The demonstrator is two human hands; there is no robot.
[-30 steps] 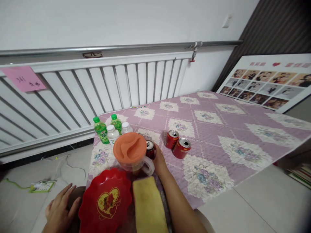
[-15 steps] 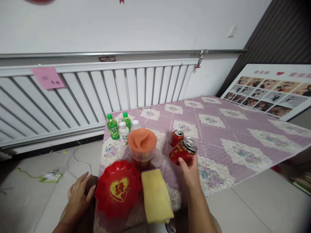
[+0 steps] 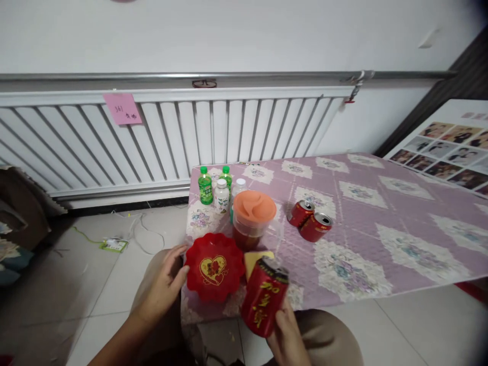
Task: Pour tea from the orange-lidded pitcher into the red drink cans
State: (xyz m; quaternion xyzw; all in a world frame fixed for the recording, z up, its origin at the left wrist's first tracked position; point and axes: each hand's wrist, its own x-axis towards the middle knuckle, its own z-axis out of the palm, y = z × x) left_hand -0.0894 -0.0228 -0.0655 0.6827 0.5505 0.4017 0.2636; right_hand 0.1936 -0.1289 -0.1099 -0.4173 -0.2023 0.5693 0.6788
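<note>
My right hand grips a red drink can with yellow lettering, held tilted near the front edge of the table. The can covers most of a folded yellow cloth. Two more red cans stand side by side farther back on the right. At the left, my left hand has its fingers apart beside a red scalloped plate with a gold heart; whether it touches the rim, I cannot tell. Behind the plate stands a clear pitcher with an orange lid and brown liquid inside.
Green-capped bottles and white-capped bottles stand at the table's back left corner. A purple floral cloth covers the table. Behind runs a white radiator; a photo board leans at the right. Cables lie on the floor.
My right hand has let go of the can it held, leaving it beside the other one, and now holds another can nearer me. My left hand has come closer to the plate. The view has shifted left.
</note>
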